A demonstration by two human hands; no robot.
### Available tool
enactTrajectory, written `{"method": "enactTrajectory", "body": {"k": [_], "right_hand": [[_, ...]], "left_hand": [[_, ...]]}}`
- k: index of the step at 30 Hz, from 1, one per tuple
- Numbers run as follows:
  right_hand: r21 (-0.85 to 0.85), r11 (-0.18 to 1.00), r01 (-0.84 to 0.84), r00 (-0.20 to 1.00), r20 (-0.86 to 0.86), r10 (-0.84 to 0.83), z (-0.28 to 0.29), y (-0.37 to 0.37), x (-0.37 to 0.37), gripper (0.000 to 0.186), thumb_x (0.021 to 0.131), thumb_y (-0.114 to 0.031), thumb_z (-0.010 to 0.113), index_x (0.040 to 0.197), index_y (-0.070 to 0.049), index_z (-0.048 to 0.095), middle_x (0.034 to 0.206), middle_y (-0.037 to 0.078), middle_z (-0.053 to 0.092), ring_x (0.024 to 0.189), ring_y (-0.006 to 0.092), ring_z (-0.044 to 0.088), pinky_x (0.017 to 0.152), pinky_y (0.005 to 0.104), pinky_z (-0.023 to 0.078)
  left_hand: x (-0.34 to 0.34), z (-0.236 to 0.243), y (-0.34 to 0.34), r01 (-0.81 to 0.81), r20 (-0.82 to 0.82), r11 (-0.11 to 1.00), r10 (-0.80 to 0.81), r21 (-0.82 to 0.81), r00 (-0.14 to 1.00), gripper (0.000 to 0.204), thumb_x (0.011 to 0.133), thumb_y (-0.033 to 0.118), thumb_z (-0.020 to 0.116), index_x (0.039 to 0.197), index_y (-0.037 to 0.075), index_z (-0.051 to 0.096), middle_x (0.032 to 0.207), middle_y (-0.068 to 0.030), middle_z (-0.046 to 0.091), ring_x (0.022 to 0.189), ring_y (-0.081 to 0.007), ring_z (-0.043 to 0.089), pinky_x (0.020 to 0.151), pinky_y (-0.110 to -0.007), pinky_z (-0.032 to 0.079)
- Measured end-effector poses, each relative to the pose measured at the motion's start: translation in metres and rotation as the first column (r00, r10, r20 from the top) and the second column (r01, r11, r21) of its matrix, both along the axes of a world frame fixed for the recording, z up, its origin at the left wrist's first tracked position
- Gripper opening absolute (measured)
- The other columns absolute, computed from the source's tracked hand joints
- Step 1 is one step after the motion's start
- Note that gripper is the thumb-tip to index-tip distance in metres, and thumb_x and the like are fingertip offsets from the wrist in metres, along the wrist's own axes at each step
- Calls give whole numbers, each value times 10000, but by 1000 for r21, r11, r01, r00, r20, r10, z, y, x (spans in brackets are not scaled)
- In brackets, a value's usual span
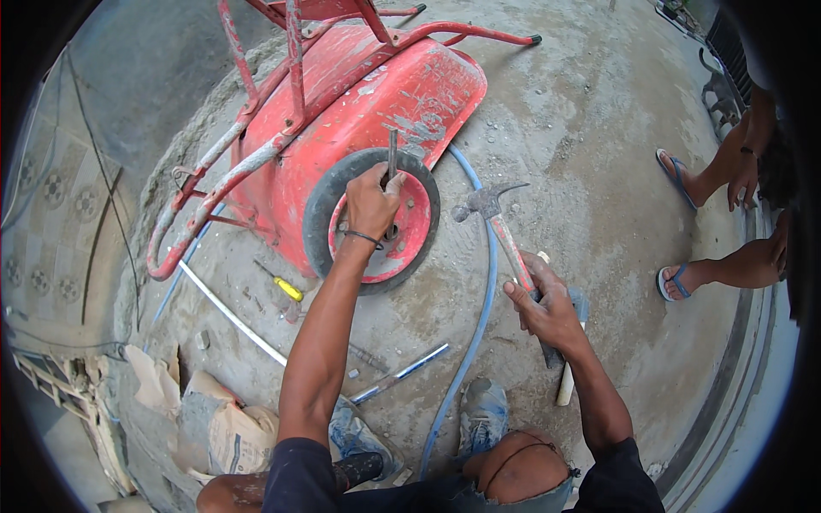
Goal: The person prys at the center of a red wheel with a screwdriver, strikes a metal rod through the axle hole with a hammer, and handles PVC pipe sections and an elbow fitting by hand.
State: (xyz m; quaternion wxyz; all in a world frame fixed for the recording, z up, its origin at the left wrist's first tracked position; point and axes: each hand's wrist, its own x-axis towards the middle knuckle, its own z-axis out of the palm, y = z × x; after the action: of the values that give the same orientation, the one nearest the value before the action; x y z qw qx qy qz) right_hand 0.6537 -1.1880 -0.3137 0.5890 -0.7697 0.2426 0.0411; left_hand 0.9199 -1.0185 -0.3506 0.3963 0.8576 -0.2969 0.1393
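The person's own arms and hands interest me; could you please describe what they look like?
The left hand and right hand are ungloved. A thin dark band circles the left wrist; none shows on the right. The forearms are bare, below short, dark navy sleeves.

The left hand (373,202) partly hides the wheel (414,218).

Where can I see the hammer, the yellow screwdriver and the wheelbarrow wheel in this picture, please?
Hammer (510,251): head view, on the handle between its head and the right hand (547,306).
Yellow screwdriver (289,289): head view, on its handle.
Wheelbarrow wheel (416,224): head view, on the right part of its red disc.
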Motion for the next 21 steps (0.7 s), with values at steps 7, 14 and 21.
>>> {"method": "enactTrajectory", "body": {"k": [7, 14, 21], "right_hand": [[-136, 991, 3, 945, 326, 42, 39, -8, 44, 515, 911, -270, 635, 1322, -2, 478, 1264, 235, 569, 1192, 336, 552, 1002, 399, 404], [-339, 940, -31, 884, 429, 184, 55, -2, 56, 491, 915, -237, 622, 1315, 10, 483, 1217, 260, 587, 1165, 338, 576, 973, 391, 430], [-493, 867, 77, 845, 494, 205, 117, -29, 120, 453, 928, -238, 576, 1302, 9, 510, 1164, 276, 608, 1079, 394, 605, 928, 396, 458]], "left_hand": [[-4, 3, 2, -27, -127, 997, 18, -72, 992, 153, 842, 152, 700, 866, 2, 677, 579, -76, 580, 537, -96, 530, 529, -304, 441], [-2, 1, 5, -32, -130, 997, 22, -75, 991, 153, 848, 152, 695, 861, 2, 672, 587, -79, 586, 541, -101, 546, 530, -300, 443], [1, 2, 3, -20, -97, 999, 15, -45, 995, 160, 846, 164, 697, 859, 6, 674, 589, -105, 582, 529, -124, 541, 526, -315, 436]]}}
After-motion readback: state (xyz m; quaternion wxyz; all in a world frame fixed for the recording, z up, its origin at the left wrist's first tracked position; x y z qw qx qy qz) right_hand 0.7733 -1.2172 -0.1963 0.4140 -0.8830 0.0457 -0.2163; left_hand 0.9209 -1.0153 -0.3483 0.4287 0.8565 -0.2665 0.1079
